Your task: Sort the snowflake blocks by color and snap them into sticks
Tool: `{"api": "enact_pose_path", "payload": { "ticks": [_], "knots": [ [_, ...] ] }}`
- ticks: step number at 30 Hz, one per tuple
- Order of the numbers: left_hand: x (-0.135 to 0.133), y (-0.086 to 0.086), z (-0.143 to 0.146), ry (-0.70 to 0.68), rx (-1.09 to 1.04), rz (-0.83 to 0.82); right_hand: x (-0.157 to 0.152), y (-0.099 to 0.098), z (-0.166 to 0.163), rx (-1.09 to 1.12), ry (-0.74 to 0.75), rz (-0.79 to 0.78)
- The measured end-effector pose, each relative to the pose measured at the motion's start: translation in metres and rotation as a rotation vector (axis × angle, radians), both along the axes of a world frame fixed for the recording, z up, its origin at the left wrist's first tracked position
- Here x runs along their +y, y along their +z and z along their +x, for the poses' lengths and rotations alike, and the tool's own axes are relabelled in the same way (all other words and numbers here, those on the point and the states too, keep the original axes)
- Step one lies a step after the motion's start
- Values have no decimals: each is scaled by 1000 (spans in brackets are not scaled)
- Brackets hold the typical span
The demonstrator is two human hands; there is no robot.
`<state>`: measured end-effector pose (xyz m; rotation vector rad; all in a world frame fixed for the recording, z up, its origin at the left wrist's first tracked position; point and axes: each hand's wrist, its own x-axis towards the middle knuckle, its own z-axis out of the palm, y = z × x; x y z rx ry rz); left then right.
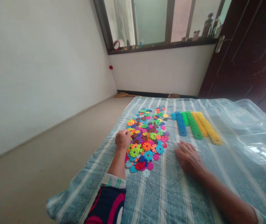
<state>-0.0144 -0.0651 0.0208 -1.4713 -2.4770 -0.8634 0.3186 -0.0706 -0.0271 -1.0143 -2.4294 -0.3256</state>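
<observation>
A person's two hands work over a striped cloth (155, 199) strewn with colorful, notched plastic discs (147, 146). The discs lie in a loose, overlapping heap between the hands, running from near the wearer toward the far edge of the cloth, in orange, lime, blue, pink, red, purple and brown.

The left hand (123, 139), below a patterned sleeve (109, 202), is curled in at the left edge of the heap, its fingers bent inward; whether it grips a disc cannot be told from this angle. The right hand (190, 158) is palm down and loosely open to the right of the heap, its fingers slightly bent; anything beneath the palm is hidden.

Just beyond the right hand, discs of matching color lie in overlapping rows: a blue row (181, 125) with a shorter one beside it, a green row (194, 127) likewise paired, and a yellow row (209, 129) at the right end, next to another shorter one. Farther right sit clear plastic containers (262, 148).

Behind, a window (150, 21) has small items and a bottle (208, 26) along its sill, beside a dark red door (247, 53) with a metal handle.
</observation>
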Motion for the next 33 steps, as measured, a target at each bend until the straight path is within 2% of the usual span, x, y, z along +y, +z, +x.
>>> {"api": "enact_pose_path", "payload": {
  "ticks": [10, 14, 18, 24, 27, 33],
  "knots": [
    [0, -6, 0, -37, 117, -156, 1, 3, 1, 106, 58, -100],
    [1, -6, -1, -17, 87, -142, 1, 6, 0, 113, 67, -103],
    [3, -1, -1, -75, 129, -120, 3, 8, -1, 104, 63, -117],
    [6, 6, 2, -76, 210, 23, 5, 12, -3, 93, 48, -136],
    [6, 11, 17, -217, 150, 54, 6, 12, -4, 162, 61, -105],
    [1, 10, 88, -707, 123, 98, 4, 18, -12, 295, 89, -18]
  ]
}}
